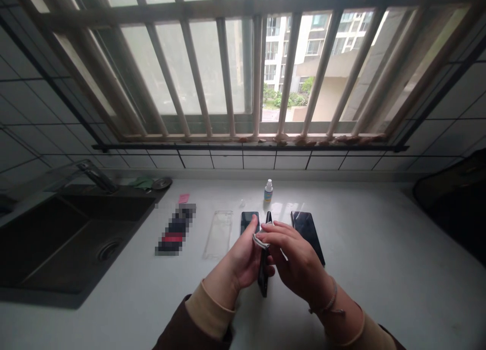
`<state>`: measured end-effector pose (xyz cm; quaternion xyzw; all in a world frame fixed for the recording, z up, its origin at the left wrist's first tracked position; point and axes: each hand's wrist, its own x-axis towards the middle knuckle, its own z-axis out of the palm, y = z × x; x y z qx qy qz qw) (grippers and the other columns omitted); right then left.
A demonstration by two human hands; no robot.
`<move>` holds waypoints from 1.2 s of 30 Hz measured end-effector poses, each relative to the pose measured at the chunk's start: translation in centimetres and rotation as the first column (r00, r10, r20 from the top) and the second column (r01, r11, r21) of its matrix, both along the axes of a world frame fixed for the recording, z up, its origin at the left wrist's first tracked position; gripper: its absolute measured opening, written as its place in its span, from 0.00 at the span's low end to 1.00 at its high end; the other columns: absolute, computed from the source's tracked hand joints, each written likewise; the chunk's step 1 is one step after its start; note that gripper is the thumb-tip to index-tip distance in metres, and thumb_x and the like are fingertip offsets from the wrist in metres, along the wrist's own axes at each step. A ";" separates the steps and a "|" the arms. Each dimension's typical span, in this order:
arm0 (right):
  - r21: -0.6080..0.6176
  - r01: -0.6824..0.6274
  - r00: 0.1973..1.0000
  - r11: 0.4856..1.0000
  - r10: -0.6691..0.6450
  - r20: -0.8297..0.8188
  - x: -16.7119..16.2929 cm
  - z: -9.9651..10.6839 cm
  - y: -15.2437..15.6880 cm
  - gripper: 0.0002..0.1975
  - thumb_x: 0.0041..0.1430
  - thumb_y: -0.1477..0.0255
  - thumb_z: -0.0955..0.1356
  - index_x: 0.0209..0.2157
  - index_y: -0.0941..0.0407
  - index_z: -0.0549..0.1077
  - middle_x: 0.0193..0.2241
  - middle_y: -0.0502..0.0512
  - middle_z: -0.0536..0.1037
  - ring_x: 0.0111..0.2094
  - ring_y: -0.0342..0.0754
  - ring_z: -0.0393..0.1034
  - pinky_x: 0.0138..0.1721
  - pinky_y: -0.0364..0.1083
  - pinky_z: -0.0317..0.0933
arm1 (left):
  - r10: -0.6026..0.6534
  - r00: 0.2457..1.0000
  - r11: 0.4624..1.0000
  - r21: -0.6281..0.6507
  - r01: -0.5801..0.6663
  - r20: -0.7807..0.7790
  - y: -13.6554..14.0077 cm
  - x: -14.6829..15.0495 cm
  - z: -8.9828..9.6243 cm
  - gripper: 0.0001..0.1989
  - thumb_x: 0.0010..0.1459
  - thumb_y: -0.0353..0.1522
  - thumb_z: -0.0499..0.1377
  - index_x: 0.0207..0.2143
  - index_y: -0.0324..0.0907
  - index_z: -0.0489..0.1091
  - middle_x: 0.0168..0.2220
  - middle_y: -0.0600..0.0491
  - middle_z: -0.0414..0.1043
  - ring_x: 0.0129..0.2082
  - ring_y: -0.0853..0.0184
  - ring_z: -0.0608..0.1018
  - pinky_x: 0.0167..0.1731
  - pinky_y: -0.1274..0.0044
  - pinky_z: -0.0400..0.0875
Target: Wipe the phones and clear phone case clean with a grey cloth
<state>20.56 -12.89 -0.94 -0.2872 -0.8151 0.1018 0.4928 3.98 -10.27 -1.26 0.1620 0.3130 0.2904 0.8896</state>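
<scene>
My left hand (pixel 250 259) is wrapped round a black phone (pixel 263 279), which stands on its side, its narrow edge facing up. In the fingers of my right hand (pixel 294 251) is a small light grey cloth (pixel 260 240), pressed against the phone's upper edge. Part of the cloth is hidden under those fingers. Behind my left thumb lies a second phone (pixel 246 220), partly covered by the hand. Just beyond my right hand, a dark flat device (pixel 308 229) with a glossy screen lies on the counter, its lower part hidden by the hand.
A clear phone case (pixel 218 233) lies left of my hands, beside a blurred-out dark and red item (pixel 175 231) and a pink slip (pixel 184 198). A small white-capped bottle (pixel 268 192) stands behind. The sink (pixel 78 299) is far left; a black bag-like object (pixel 451 198) is at right.
</scene>
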 end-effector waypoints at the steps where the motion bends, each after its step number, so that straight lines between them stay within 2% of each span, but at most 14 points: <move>1: 0.005 -0.030 1.000 1.000 0.030 0.006 -0.1 0.2 -0.3 0.21 0.69 0.82 0.65 0.58 0.50 0.73 0.51 0.57 0.84 0.59 0.54 0.77 0.66 0.61 0.67 | 0.015 0.999 1.000 0.011 -0.015 0.043 0.0 0.0 0.2 0.33 0.69 0.59 0.51 0.45 0.38 0.75 0.29 0.50 0.74 0.25 0.66 0.76 0.25 0.77 0.68; 5: 0.027 -0.123 0.992 0.992 0.122 0.022 -0.7 1.0 -1.4 0.22 0.66 0.83 0.65 0.57 0.50 0.72 0.47 0.56 0.86 0.58 0.54 0.78 0.67 0.60 0.66 | 0.077 0.984 0.997 0.005 -0.079 0.160 -0.1 0.1 1.1 0.29 0.71 0.53 0.54 0.40 0.34 0.75 0.31 0.45 0.76 0.29 0.65 0.80 0.32 0.76 0.75; 9: 0.054 -0.169 0.985 0.984 0.167 0.038 -0.9 1.3 -2.1 0.23 0.65 0.84 0.66 0.57 0.50 0.71 0.47 0.55 0.86 0.59 0.54 0.77 0.70 0.59 0.62 | 0.118 0.989 0.990 -0.091 -0.110 0.086 -0.2 0.1 1.2 0.21 0.70 0.46 0.61 0.40 0.34 0.75 0.33 0.45 0.78 0.32 0.65 0.82 0.34 0.78 0.77; 12: 0.061 -0.178 0.984 0.982 0.176 0.037 -1.0 1.5 -2.4 0.23 0.64 0.84 0.67 0.57 0.50 0.71 0.48 0.55 0.86 0.60 0.54 0.77 0.69 0.59 0.62 | 0.145 0.989 0.985 -0.102 -0.141 0.030 -0.1 0.0 0.9 0.17 0.67 0.42 0.64 0.42 0.34 0.75 0.30 0.48 0.77 0.29 0.65 0.82 0.31 0.78 0.76; 15: 0.061 -0.190 0.981 0.980 0.188 0.044 -1.0 1.6 -2.5 0.23 0.65 0.83 0.67 0.57 0.49 0.70 0.51 0.55 0.86 0.60 0.54 0.77 0.69 0.60 0.62 | 0.210 0.978 0.972 -0.109 -0.208 0.002 0.3 0.0 0.8 0.21 0.64 0.46 0.65 0.42 0.34 0.75 0.27 0.49 0.76 0.26 0.65 0.79 0.30 0.76 0.75; 20: 0.084 -0.196 0.979 0.977 0.190 0.078 -0.8 1.4 -2.3 0.22 0.65 0.82 0.67 0.57 0.49 0.71 0.56 0.55 0.83 0.64 0.56 0.73 0.71 0.63 0.61 | 0.265 0.964 0.953 -0.154 -0.262 -0.003 0.8 0.2 0.8 0.25 0.63 0.51 0.64 0.42 0.36 0.75 0.27 0.49 0.75 0.27 0.64 0.79 0.31 0.74 0.76; 28: 0.131 -0.168 0.978 0.977 0.149 0.145 -0.4 1.3 -2.0 0.22 0.63 0.82 0.68 0.55 0.48 0.74 0.56 0.52 0.83 0.65 0.57 0.71 0.70 0.62 0.62 | 0.339 0.902 0.940 -0.130 -0.315 0.268 0.9 -0.9 1.3 0.27 0.65 0.54 0.58 0.40 0.36 0.73 0.29 0.48 0.73 0.31 0.63 0.78 0.36 0.72 0.78; 31: 0.103 -0.162 0.984 0.981 0.152 0.094 -0.4 1.3 -1.9 0.22 0.62 0.83 0.68 0.54 0.49 0.74 0.53 0.53 0.85 0.64 0.57 0.72 0.68 0.62 0.63 | 0.358 0.893 0.934 -0.103 -0.343 0.274 0.8 -1.1 1.8 0.29 0.66 0.54 0.55 0.42 0.35 0.74 0.30 0.48 0.71 0.31 0.62 0.77 0.38 0.68 0.79; 36: -0.005 -0.191 0.978 0.982 0.189 -0.087 -0.3 1.1 -2.0 0.22 0.63 0.84 0.66 0.53 0.48 0.73 0.48 0.55 0.86 0.61 0.58 0.74 0.63 0.62 0.68 | 0.385 0.884 0.922 -0.063 -0.382 0.267 0.5 -0.9 2.6 0.31 0.67 0.54 0.53 0.44 0.33 0.74 0.30 0.48 0.69 0.31 0.61 0.76 0.43 0.64 0.79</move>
